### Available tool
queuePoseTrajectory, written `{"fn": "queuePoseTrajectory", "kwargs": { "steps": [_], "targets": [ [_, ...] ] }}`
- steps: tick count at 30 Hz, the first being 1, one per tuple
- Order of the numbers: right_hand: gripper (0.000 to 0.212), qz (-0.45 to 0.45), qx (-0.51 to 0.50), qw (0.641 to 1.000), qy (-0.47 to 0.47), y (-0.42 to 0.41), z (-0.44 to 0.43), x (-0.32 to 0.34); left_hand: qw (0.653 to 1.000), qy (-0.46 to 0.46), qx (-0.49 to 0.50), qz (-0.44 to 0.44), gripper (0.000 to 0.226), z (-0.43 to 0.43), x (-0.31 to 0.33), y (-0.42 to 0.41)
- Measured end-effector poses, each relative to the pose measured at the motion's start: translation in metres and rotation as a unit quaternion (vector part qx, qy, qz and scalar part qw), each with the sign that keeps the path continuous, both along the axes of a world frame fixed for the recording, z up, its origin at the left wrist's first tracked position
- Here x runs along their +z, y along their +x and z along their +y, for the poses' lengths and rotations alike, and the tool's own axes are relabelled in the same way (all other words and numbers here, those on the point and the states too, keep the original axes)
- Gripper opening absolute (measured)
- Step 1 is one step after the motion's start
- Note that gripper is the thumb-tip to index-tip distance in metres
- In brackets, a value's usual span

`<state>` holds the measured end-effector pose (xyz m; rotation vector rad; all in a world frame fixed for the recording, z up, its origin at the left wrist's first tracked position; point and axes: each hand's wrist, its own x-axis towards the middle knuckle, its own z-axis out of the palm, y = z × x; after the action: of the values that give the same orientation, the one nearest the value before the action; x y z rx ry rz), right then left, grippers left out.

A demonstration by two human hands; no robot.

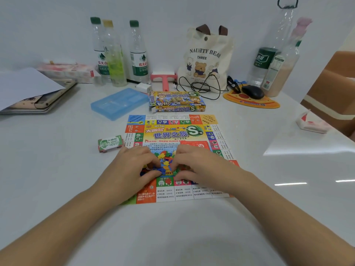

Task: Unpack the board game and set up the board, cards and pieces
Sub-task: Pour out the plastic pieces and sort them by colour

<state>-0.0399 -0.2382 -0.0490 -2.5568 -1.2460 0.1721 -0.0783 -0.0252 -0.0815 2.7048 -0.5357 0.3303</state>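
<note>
The paper game board [172,131] lies unfolded flat on the white table. In its middle sits a heap of small coloured plastic pieces [165,160]. My left hand [132,166] and my right hand [196,166] rest on the board on either side of the heap, fingers curled inward onto the pieces. Whether the pieces are loose or in a clear bag I cannot tell. A stack of play money [109,144] lies just left of the board. The game box [176,101] lies behind the board.
A blue plastic case [117,103] lies left of the box. Several water bottles [138,52], a canvas tote bag [206,58], cables, a mouse [252,92] on an orange pad and a pink tool line the back. A laptop with paper [28,93] sits far left, a brown chair [334,89] at the right.
</note>
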Motion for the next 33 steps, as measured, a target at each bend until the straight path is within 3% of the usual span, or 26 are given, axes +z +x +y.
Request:
{"fn": "queuePoseTrajectory", "kwargs": {
  "steps": [8, 12, 15, 23, 29, 33],
  "targets": [
    [0.018, -0.036, 0.003, 0.999, 0.023, 0.002, 0.0, -0.001, 1.0, -0.007, -0.008, -0.008, 0.042, -0.003, 0.001, 0.002],
    [0.017, -0.063, -0.012, 0.996, 0.067, 0.001, -0.004, 0.005, 0.999, -0.024, 0.021, -0.026, 0.016, -0.005, 0.002, 0.003],
    [0.016, -0.038, -0.05, 0.993, 0.096, 0.001, -0.009, 0.013, 0.991, -0.115, 0.062, -0.009, 0.008, -0.008, 0.008, 0.001],
    [0.002, 0.043, -0.089, 0.978, 0.185, 0.004, -0.022, 0.014, 0.92, -0.356, 0.113, 0.122, 0.014, -0.02, 0.023, -0.005],
    [0.005, 0.013, -0.06, 0.986, 0.157, 0.001, -0.02, 0.014, 0.862, -0.451, 0.104, 0.207, 0.006, -0.029, 0.026, -0.009],
    [0.014, 0.004, -0.041, 0.993, 0.109, 0.0, -0.022, 0.018, 0.861, -0.447, 0.101, 0.221, 0.009, -0.03, 0.025, -0.009]
  ]
}}
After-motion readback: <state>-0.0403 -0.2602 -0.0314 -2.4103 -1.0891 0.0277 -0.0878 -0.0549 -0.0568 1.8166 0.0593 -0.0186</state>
